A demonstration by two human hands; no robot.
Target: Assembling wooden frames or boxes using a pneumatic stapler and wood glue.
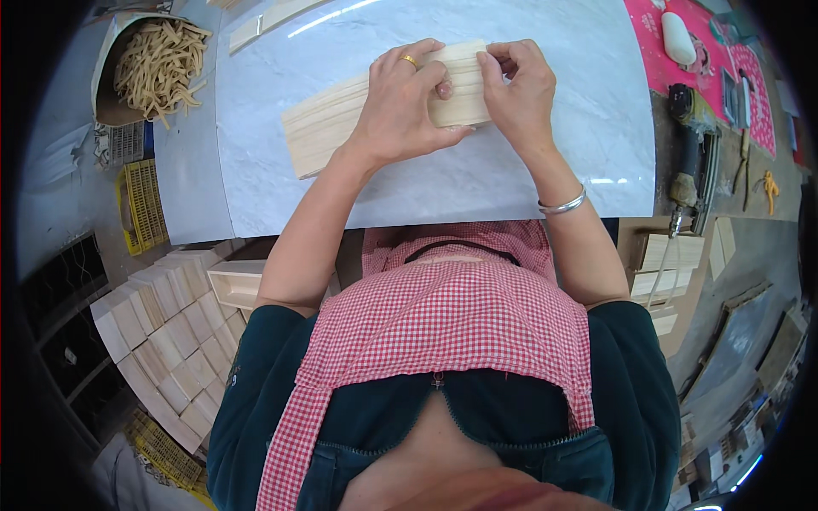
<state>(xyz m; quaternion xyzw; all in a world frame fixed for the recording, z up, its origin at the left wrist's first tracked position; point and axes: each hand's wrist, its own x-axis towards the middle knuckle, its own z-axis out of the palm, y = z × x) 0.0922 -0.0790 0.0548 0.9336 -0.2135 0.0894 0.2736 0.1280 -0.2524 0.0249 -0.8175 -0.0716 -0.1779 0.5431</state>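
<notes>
Both hands were on a bundle of thin pale wood slats (375, 115) lying flat on the white marble-look counter (545, 162): the left hand (400, 106), a ring on one finger, pressed down over the middle with fingers spread and curled around the near edge, while the right hand (515, 94) pinched the bundle's right end between thumb and fingertips. The slats looked light and stiff, likely smooth enough to slide against one another, so gripping across the whole stack at the ends or squeezing its long edges seemed the surest hold. Below the counter on the left stood stacked small wooden boxes (166, 341) and a yellow crate (145, 204). On the right lay a power tool (690, 162) at the counter's edge, more wood pieces (673, 264) beneath it. Farther off, a bag of pale wood strips (158, 64) sat at the upper left, and a pink cloth (682, 64) lay at the upper right. Nothing crowded the bundle itself.
</notes>
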